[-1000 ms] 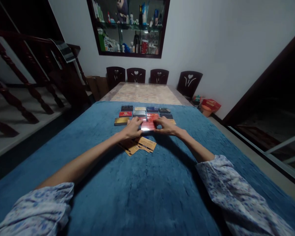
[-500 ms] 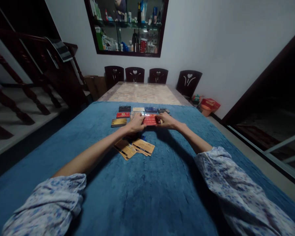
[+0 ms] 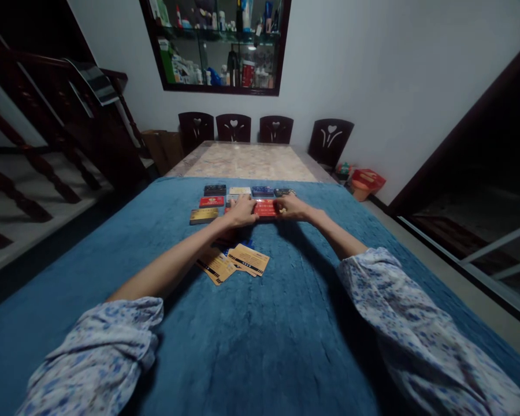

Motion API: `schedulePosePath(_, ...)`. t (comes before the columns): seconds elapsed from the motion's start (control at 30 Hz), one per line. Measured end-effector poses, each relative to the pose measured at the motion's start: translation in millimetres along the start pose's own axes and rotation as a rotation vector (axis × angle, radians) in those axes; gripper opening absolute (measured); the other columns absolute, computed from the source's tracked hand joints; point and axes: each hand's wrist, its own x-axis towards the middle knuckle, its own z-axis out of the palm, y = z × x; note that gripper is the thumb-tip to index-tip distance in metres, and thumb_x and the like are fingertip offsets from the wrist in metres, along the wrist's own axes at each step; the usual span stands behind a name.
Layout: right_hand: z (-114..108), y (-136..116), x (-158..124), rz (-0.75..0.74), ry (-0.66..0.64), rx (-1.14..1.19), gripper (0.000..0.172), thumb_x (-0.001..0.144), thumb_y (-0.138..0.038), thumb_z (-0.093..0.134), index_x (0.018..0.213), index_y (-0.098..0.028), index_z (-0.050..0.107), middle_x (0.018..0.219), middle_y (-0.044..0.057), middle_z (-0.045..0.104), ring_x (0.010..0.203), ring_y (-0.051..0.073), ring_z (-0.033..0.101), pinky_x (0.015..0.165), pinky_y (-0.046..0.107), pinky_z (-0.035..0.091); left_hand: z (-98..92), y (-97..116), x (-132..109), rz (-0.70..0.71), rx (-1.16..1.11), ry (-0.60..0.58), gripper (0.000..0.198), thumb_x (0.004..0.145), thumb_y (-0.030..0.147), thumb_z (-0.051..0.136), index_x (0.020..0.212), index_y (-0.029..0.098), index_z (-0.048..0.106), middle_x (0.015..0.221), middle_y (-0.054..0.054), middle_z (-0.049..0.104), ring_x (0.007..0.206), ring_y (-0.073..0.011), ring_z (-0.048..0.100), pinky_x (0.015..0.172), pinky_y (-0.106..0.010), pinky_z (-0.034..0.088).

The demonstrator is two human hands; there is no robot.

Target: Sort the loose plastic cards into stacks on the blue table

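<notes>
Between my two hands lies a stack of red cards [image 3: 266,209] on the blue cloth. My left hand [image 3: 242,211] grips its left edge, and my right hand [image 3: 291,208] has its fingertips closed on the right edge. Around them stand more card stacks: a gold one [image 3: 204,216], a red one [image 3: 211,201], a black one [image 3: 215,190], a pale one [image 3: 240,190], a dark blue one [image 3: 262,191] and a black one [image 3: 285,192]. Other stacks are partly hidden by my left hand. Loose orange cards [image 3: 249,259] lie spread nearer to me, over some blue cards.
A blue cloth [image 3: 260,335] covers the near part of the long table. Its bare marbled top [image 3: 251,162] shows beyond. Dark chairs [image 3: 234,128] stand at the far end. A stair railing is on the left, and a red bag [image 3: 368,180] on the right.
The view has shifted slightly, so things sit a little further left. The red stack now rests lower, flat between my hands, both still on it.
</notes>
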Motion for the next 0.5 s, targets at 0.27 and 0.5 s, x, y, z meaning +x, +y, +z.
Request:
schedulePosePath(0.27,-6.3,-4.5,4.0,0.104,-0.073,-0.016,0.038,0.085,-0.044,0.07,0.112,-0.019,0.072,0.114,0.016,0.069,0.104,0.03,0.059,0.085,0.035,0.046,1.3,-1.8,9.9,0.017,0.042,-0.031,0.04,0.079,0.032,0.062,0.114,0.019,0.073,0.123,-0.015,0.064,0.125,-0.0405,0.046,0.102,-0.055,0.037)
schedulePosePath(0.5,-8.9,-8.8,11.0,0.114,-0.109,-0.067,0.039,0.082,-0.044,0.073,0.111,-0.018,0.074,0.112,0.019,0.07,0.109,0.035,0.06,0.084,0.038,0.048,-2.7,-0.9,13.2,0.014,0.089,-0.088,0.03,0.077,0.031,0.06,0.1,0.018,0.074,0.108,-0.015,0.071,0.121,-0.0419,0.049,0.1,-0.057,0.039)
